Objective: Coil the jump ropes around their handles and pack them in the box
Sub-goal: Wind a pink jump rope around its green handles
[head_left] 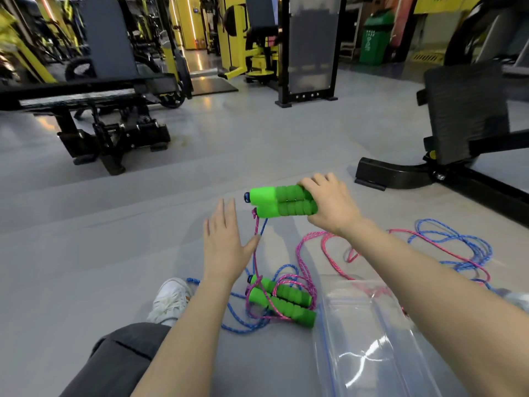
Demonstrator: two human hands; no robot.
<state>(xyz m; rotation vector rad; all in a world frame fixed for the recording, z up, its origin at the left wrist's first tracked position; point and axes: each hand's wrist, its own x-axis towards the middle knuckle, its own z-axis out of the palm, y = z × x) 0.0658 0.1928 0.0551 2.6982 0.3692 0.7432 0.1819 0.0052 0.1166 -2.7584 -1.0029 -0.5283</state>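
While your right hand (329, 206) grips both green handles (274, 203), your left hand (226, 242) spreads flat (fingers straight). The handles lie crosswise, the rope (256, 224) leaving their left ends.

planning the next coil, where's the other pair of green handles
Head view, lower centre: the other pair of green handles lies tangled in pink-and-blue rope between the white shoe and the clear box.
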